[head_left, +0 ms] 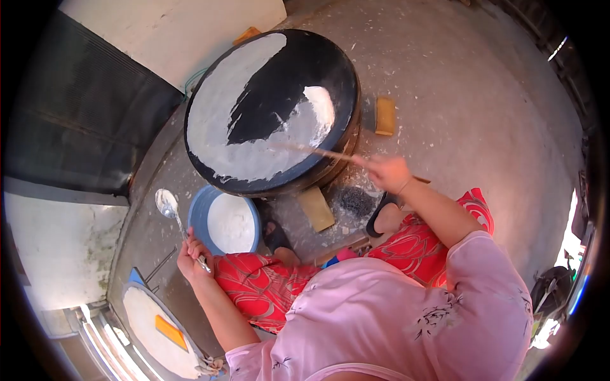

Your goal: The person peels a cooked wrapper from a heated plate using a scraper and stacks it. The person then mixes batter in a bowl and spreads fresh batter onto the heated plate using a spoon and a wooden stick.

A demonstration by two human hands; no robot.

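Note:
My left hand (192, 255) is closed around the handle of a metal ladle (168, 204). White batter coats the ladle's bowl, which is raised to the left of a blue basin (255, 219) of white batter (230, 223). In my right hand (389, 174) is a thin wooden spreading stick (332, 154), its fingers wrapped round one end. The stick's far end, smeared by motion, lies over the large round black griddle (321, 57). A white batter layer (213, 120) covers the griddle's left and near side, with a thicker batter patch (321, 106) at the right.
Yellowish blocks lie on the concrete floor, one block (385, 115) right of the griddle and another block (316, 209) before it. At lower left is a round white sheet (143, 317) bearing an orange piece (171, 333). A wall (178, 38) stands behind the griddle.

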